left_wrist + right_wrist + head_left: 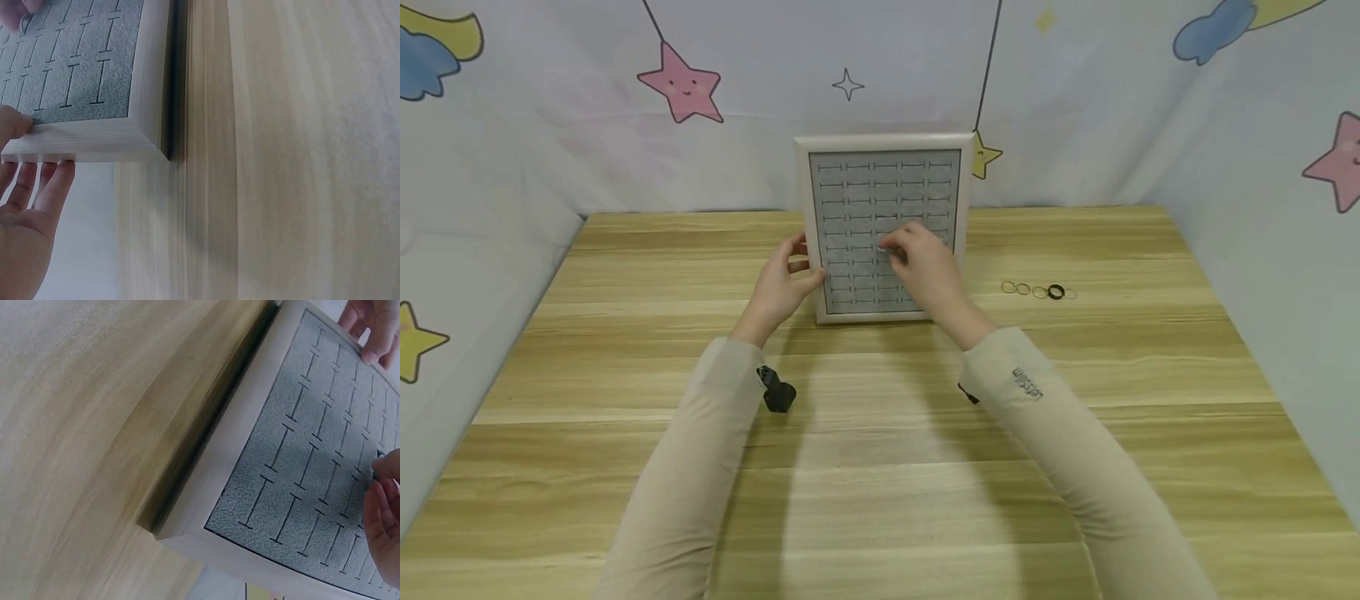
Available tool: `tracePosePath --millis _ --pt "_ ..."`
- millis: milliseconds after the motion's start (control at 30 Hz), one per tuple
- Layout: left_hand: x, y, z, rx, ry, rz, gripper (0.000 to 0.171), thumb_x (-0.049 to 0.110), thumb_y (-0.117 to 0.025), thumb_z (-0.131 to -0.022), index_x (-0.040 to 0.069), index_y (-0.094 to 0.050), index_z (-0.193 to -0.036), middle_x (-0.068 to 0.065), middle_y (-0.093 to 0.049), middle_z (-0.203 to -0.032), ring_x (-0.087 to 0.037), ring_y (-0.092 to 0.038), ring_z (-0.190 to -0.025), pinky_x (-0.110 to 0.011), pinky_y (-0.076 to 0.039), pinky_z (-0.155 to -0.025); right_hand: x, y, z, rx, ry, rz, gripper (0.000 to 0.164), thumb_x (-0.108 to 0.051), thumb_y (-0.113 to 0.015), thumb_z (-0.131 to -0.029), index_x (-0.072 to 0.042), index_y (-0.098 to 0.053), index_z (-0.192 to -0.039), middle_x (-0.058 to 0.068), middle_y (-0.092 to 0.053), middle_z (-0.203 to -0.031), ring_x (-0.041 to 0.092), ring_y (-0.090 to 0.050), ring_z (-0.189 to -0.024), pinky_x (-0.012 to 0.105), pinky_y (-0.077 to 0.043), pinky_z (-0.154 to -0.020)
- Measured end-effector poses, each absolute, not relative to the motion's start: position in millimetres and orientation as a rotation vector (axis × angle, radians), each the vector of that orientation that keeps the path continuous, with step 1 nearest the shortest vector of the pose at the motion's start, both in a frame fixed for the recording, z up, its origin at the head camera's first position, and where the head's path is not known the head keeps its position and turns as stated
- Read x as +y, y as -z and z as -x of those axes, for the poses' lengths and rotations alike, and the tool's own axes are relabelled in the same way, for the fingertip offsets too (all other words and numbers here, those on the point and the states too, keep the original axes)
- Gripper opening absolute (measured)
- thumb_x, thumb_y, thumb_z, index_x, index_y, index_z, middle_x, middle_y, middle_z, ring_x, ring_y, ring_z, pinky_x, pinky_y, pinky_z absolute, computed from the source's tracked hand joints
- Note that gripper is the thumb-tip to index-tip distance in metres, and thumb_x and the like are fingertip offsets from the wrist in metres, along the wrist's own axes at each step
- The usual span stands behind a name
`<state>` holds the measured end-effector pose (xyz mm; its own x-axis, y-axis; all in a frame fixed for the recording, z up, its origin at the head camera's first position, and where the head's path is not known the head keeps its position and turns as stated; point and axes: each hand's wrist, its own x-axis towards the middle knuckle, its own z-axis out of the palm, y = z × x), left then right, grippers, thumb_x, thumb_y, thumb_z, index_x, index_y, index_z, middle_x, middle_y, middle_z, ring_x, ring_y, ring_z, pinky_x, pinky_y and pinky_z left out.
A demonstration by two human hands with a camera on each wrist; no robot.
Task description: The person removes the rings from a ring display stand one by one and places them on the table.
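A ring display board with a white frame [889, 142] and grey slotted padding [852, 218] stands upright on the table. My left hand [775, 289] grips the frame's left side, thumb at the front edge and fingertips on the side, as the left wrist view shows. Between thumb and fingers, my right hand [931, 271] pinches a small silvery ring [25, 24] against the padding, around the middle of the board. Most of the ring is covered by the fingertips, so how deep it sits in a slot cannot be told.
On the wooden table [880, 467], right of the board, several rings lie in a row: gold ones [1008, 287], a thicker black ring [1056, 292] and a pale thin ring [1071, 293]. A white cloth backdrop [760, 158] with printed stars hangs behind the board.
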<state>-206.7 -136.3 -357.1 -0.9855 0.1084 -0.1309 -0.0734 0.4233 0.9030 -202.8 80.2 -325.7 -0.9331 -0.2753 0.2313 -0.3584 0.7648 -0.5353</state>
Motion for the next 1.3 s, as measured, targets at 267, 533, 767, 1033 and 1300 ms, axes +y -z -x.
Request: tracePosePath --millis 267,533,767,1033,1300 --pt "-136.1 358.2 206.8 2.513 -1.605 -0.027 0.067 0.011 -0.058 -0.094 0.009 -0.023 -0.151 -0.016 -0.038 -0.143 -0.033 -0.044 -0.133 -0.044 -0.047 -0.104 75.9 329.4 199.4 -2.768 -0.759 -0.531 0.016 -0.006 -0.060 -0.093 -0.006 -0.070 -0.106 0.008 -0.064 -0.107 0.022 -0.064 -0.097 0.031 -0.057 -0.078" --pt "-137.3 355.3 204.9 2.514 -1.584 -0.052 0.069 0.012 -0.058 -0.094 0.009 -0.020 -0.152 -0.017 -0.037 -0.145 -0.034 -0.043 -0.134 -0.045 -0.047 -0.105 72.4 334.3 199.8 -2.725 -0.713 -0.519 0.014 -0.008 -0.057 -0.095 -0.006 -0.070 -0.101 0.008 -0.063 -0.103 0.022 -0.063 -0.091 0.029 -0.056 -0.071" --pt "-136.8 354.7 204.3 2.513 -1.585 -0.045 0.069 0.013 -0.058 -0.094 0.010 -0.021 -0.152 -0.016 -0.038 -0.145 -0.033 -0.043 -0.134 -0.044 -0.046 -0.105 71.4 335.6 199.4 -2.711 -0.757 -0.481 0.013 -0.007 -0.058 -0.094 -0.005 -0.070 -0.099 0.008 -0.064 -0.102 0.022 -0.063 -0.092 0.030 -0.056 -0.073" --pt "-136.6 354.8 204.5 2.509 -1.593 -0.049 0.069 0.012 -0.058 -0.094 0.009 -0.020 -0.152 -0.017 -0.037 -0.145 -0.033 -0.043 -0.134 -0.044 -0.046 -0.105 73.2 335.1 201.0 -2.714 -0.871 -0.446 0.010 -0.007 -0.061 -0.091 -0.003 -0.069 -0.097 0.008 -0.064 -0.104 0.019 -0.065 -0.092 0.026 -0.057 -0.078" --pt "-136.7 353.4 203.4 2.502 -1.591 -0.046 0.070 0.013 -0.058 -0.094 0.009 -0.019 -0.152 -0.016 -0.037 -0.146 -0.033 -0.042 -0.135 -0.044 -0.046 -0.106 77.1 334.8 203.7 -2.704 -1.002 -0.435 0.009 -0.005 -0.063 -0.089 -0.001 -0.069 -0.095 0.010 -0.065 -0.105 0.020 -0.065 -0.090 0.028 -0.056 -0.079"
